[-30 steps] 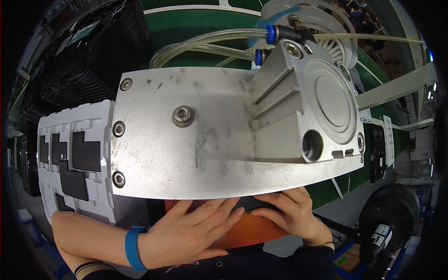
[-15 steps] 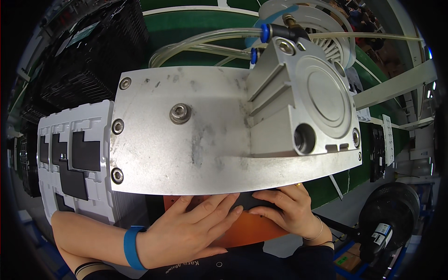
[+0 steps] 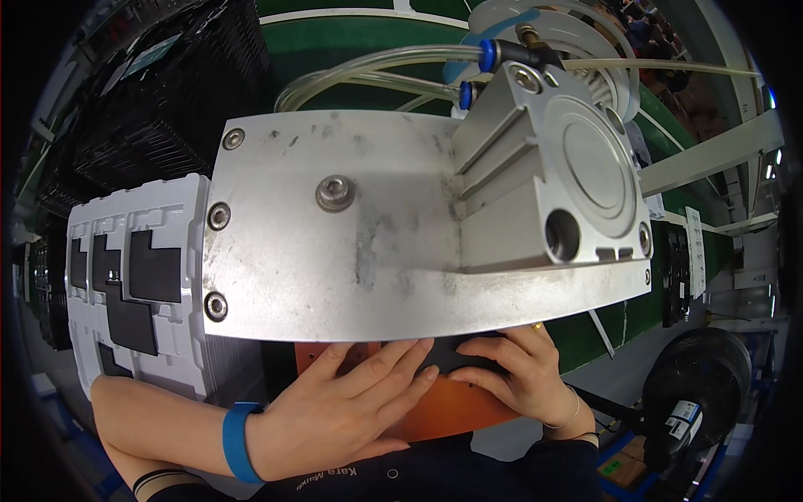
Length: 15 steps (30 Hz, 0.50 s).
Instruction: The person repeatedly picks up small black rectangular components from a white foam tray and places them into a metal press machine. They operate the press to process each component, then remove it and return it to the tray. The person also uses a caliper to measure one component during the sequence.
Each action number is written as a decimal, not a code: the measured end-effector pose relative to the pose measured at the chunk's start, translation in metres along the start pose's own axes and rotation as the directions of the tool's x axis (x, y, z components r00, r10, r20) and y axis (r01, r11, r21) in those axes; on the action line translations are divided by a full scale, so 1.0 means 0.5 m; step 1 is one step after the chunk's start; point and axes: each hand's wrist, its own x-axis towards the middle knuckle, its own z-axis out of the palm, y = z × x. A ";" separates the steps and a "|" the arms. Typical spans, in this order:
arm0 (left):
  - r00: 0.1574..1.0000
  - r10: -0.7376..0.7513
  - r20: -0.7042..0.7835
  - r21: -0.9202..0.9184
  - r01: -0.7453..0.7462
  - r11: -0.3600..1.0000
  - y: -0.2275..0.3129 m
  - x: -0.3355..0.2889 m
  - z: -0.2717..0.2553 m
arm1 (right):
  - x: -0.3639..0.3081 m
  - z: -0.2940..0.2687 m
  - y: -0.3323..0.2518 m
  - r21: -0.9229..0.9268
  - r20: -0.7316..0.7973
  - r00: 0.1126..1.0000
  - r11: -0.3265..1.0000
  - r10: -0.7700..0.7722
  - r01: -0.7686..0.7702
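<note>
An orange plate [image 3: 456, 412] lies under the front edge of a silver metal press block [image 3: 401, 293]. On the orange plate sits a flat black piece [image 3: 452, 361], its far part hidden below the block. My left hand [image 3: 335, 410], with a blue band at the wrist, lies over the plate with its fingers stretched out and fingertips at the black piece's left side. My right hand [image 3: 529, 372] has bent fingers and thumb on the black piece's right end, gripping it. Some fingertips reach close beneath the block's edge.
White trays [image 3: 188, 335] with black L-shaped pieces are stacked at left, black trays [image 3: 142, 125] behind them. A pneumatic cylinder [image 3: 552, 176] with clear hoses [image 3: 376, 63] tops the block. A white reel stands behind; a black fan [image 3: 698, 385] is at right.
The view has shifted slightly, so the metal block appears a little higher and to the right. Both hands keep nearly the same pose on the black piece and orange plate.
</note>
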 end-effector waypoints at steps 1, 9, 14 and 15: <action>1.000 0.005 -0.002 0.002 -0.005 1.000 -0.001 0.000 0.000 | 0.001 0.000 -0.002 0.002 -0.005 1.000 1.000 0.001 -0.001; 0.999 0.009 -0.047 -0.069 -0.012 0.998 -0.005 -0.001 0.003 | 0.017 -0.015 -0.002 0.108 0.142 0.988 0.991 0.065 -0.081; 0.972 0.011 -0.234 -0.221 -0.064 0.973 0.001 -0.001 0.000 | 0.014 -0.030 -0.014 0.256 0.096 0.988 0.956 0.120 -0.141; 0.964 -0.025 -0.265 -0.293 -0.056 0.954 -0.001 -0.002 -0.002 | 0.012 -0.035 -0.017 0.263 0.068 0.990 0.954 0.128 -0.141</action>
